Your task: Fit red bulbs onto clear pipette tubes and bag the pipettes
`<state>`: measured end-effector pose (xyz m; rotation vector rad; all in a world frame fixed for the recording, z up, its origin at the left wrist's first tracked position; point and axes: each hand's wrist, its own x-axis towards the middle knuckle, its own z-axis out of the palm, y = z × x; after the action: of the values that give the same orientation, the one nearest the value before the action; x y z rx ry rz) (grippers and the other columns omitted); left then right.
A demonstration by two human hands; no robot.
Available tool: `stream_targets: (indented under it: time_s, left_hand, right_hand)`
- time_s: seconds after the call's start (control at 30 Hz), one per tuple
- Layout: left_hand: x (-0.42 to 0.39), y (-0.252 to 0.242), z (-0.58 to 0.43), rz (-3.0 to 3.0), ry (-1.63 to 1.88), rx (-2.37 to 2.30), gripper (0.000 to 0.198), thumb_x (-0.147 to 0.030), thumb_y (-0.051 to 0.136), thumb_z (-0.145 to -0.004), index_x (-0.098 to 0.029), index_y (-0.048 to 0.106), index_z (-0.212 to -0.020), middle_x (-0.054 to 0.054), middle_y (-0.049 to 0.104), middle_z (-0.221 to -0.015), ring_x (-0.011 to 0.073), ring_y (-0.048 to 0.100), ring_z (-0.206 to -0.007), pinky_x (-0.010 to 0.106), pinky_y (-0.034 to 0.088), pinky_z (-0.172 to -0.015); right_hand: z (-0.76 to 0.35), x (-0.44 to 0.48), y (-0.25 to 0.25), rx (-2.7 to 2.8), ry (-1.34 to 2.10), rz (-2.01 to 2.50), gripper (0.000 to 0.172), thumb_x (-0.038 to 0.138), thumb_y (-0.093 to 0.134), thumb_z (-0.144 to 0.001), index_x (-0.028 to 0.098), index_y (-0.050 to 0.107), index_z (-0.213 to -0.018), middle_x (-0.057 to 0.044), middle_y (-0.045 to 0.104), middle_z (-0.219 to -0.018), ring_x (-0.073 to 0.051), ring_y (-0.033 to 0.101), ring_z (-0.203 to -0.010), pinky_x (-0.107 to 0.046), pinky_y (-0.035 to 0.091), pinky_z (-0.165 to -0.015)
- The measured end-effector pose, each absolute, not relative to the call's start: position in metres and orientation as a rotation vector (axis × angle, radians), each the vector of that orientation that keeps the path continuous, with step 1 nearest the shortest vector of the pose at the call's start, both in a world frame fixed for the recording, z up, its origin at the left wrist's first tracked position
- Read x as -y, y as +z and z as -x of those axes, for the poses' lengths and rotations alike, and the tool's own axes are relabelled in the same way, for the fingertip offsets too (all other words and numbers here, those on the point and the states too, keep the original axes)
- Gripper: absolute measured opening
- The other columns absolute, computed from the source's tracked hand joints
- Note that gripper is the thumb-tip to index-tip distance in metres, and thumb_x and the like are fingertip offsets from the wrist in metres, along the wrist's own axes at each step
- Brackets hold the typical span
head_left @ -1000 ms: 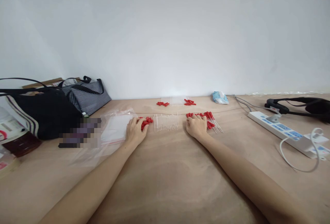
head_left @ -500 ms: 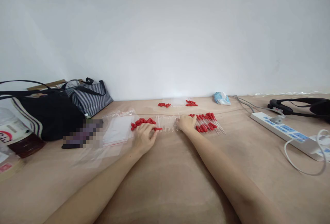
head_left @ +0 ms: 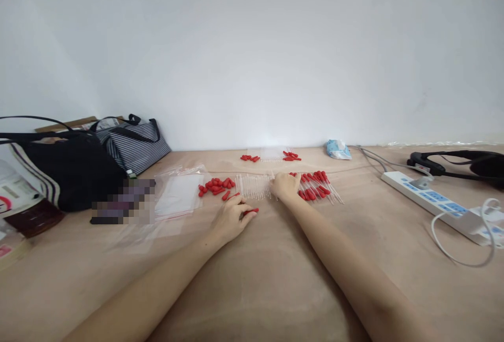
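My left hand [head_left: 232, 218] rests on the wooden table [head_left: 252, 279] with its fingers pinched on a red rubber cap [head_left: 251, 210]. Just beyond it lies a loose heap of red caps [head_left: 216, 186]. My right hand [head_left: 284, 185] is curled over the right end of a row of clear glass tubes [head_left: 252, 186]; what its fingers hold is hidden. To its right lie several finished droppers with red caps [head_left: 316, 186]. Farther back is a second small lot of tubes and red caps [head_left: 271, 156].
Clear zip bags [head_left: 178, 195] lie left of the caps. A black bag [head_left: 66, 171] and a striped bag [head_left: 134, 145] stand at the far left. At the right are a white power strip [head_left: 437, 203] with cables, a black headset [head_left: 460, 164] and a blue tissue pack [head_left: 337, 149].
My left hand has left the cap heap and drawn back toward me with one red cap. My right hand has moved left from the finished droppers to the end of the tube row.
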<state>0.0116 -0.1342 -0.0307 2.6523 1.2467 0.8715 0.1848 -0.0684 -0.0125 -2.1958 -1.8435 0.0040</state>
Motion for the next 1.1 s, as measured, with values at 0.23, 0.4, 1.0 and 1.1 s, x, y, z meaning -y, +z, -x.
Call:
stream_targets:
  time_s: [0.23,0.4,1.0,1.1]
  left_hand:
    - [0.139,-0.025,-0.012,-2.633,0.929,-1.172,0.010,-0.020,0.045,-0.083,-0.017,0.054,-0.080,0.003,0.058,-0.080,0.0169,0.053,-0.077,0.031,0.042,-0.071]
    - [0.137,-0.027,-0.012,-2.614,0.920,-1.195,0.010,-0.020,0.046,-0.083,-0.018,0.053,-0.089,0.003,0.062,-0.083,0.0181,0.055,-0.079,0.034,0.042,-0.074]
    - [0.142,-0.026,-0.020,-2.632,0.895,-1.008,0.017,-0.021,0.040,-0.086,-0.017,0.057,-0.090,0.004,0.062,-0.087,0.0166,0.055,-0.083,0.031,0.042,-0.077]
    - [0.142,-0.026,-0.021,-2.644,0.913,-1.012,0.016,-0.021,0.041,-0.086,-0.017,0.057,-0.089,0.004,0.063,-0.084,0.0168,0.056,-0.081,0.032,0.041,-0.077]
  right_hand:
    - [-0.225,0.114,-0.030,2.047,-0.127,1.431,0.019,0.024,0.034,-0.085,0.014,0.051,-0.084,-0.008,0.059,-0.083,-0.018,0.052,-0.077,-0.033,0.030,-0.074]
    - [-0.249,0.148,-0.048,2.176,-0.097,1.090,0.018,0.019,0.034,-0.086,0.016,0.050,-0.095,-0.006,0.056,-0.081,-0.016,0.049,-0.073,-0.030,0.032,-0.070]
    - [-0.233,0.160,-0.044,2.252,-0.006,1.041,0.020,0.015,0.040,-0.084,0.018,0.058,-0.094,-0.004,0.059,-0.083,-0.013,0.049,-0.076,-0.032,0.026,-0.077]
    - [-0.232,0.160,-0.044,2.264,-0.030,1.054,0.021,0.016,0.040,-0.084,0.018,0.058,-0.094,-0.004,0.060,-0.083,-0.013,0.049,-0.075,-0.032,0.026,-0.077]
